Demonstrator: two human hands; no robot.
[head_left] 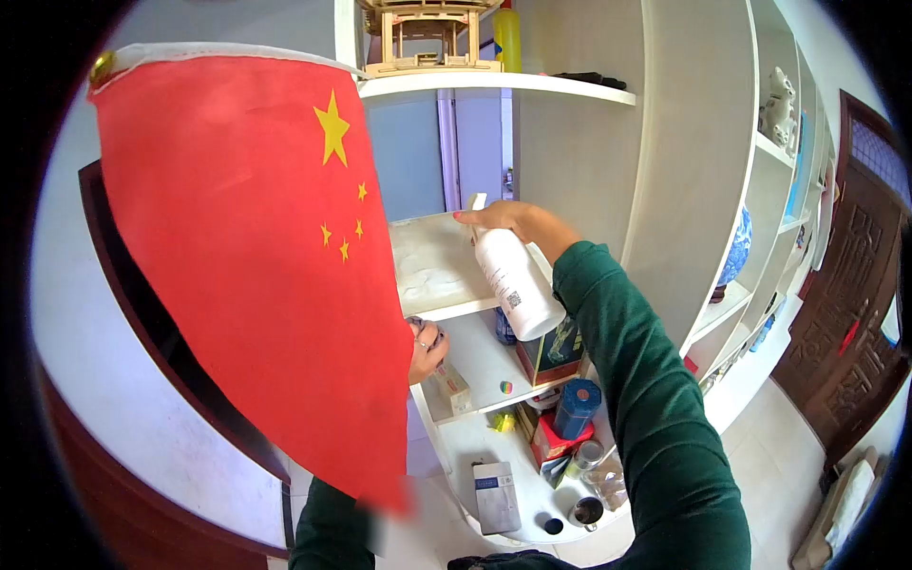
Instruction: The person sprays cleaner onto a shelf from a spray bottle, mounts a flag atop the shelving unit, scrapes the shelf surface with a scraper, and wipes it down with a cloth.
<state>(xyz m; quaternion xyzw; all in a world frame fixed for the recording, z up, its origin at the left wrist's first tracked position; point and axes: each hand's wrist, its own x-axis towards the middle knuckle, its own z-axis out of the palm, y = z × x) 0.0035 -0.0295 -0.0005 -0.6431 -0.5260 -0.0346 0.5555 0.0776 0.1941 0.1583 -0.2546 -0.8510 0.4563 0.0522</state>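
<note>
Slanting at the shelf [432,266], the bottle [516,285] is clasped near its top by the closed grip of the right hand [505,220], its long axis set from upper left to lower right, its base seen past the front edge [451,312]. The left hand [429,350] is curled beside the flag [242,237], its hold impossible to tell; free shelf room is seen between flag and bottle.

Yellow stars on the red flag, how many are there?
5. The big star is at the upper right of the flag. Four small stars sit below: one highest, one beneath that, one leftmost, one lowest. The flag's back is hidden.
</note>
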